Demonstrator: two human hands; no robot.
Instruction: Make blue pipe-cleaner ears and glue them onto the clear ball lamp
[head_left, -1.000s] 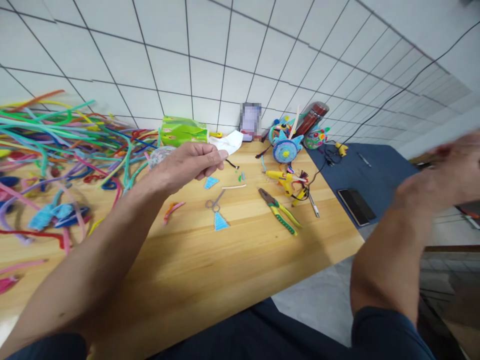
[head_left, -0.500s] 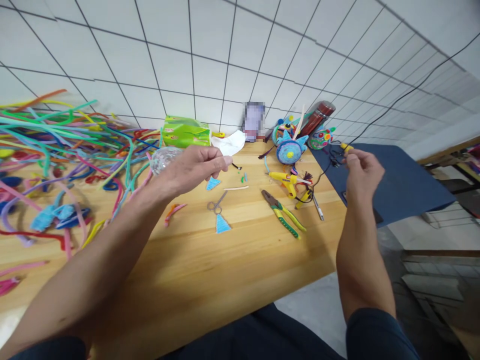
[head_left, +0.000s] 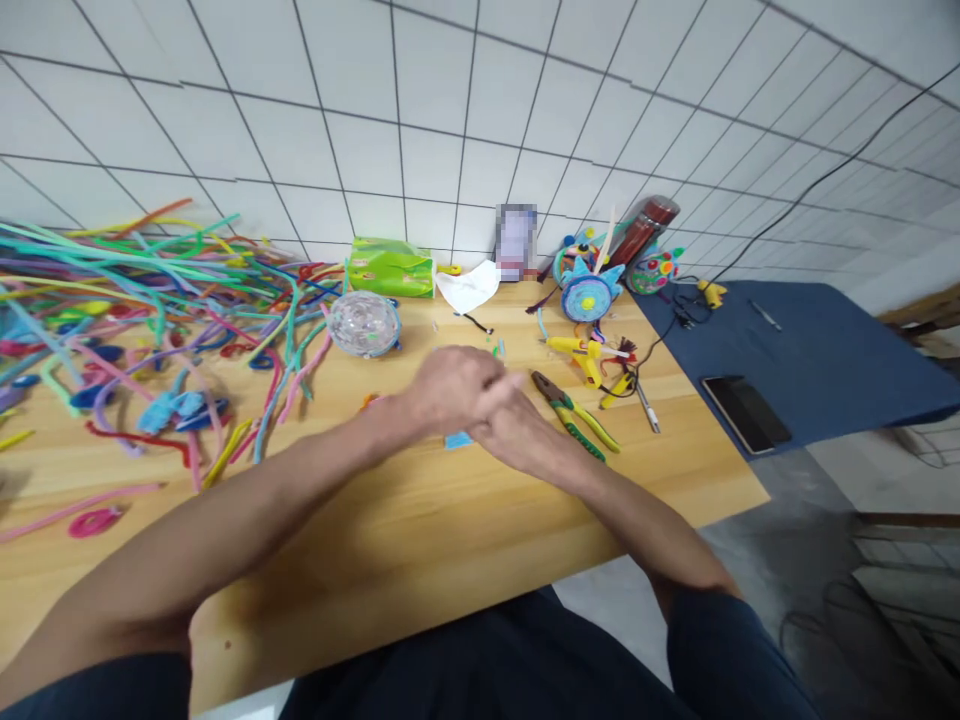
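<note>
My left hand (head_left: 454, 388) and my right hand (head_left: 517, 432) meet over the middle of the wooden table (head_left: 375, 590). Both are curled closed against each other, slightly blurred, and whatever may be between the fingers is hidden. Below them peeks out part of a light blue fuzzy piece (head_left: 457, 440). The scissors seen before are covered by the hands. Right of my right hand lie pliers (head_left: 574, 415) with green and yellow handles. A yellow glue gun (head_left: 585, 352) lies behind the pliers. Behind my left hand stands a clear plastic ball (head_left: 365, 322) with some blue at its edge.
Many coloured pipe cleaners (head_left: 187, 300) spread over the left side. Along the tiled wall are a green tissue pack (head_left: 391, 268), a pixelated phone-like object (head_left: 515, 242), a blue round craft figure (head_left: 587, 300) and a red-brown bottle (head_left: 645, 230). A phone (head_left: 739, 412) lies on the blue cloth (head_left: 832, 340).
My right hand has left the yellow plug-like piece at the right and come to the middle. My left hand has moved right and nearer, and the two hands now touch.
</note>
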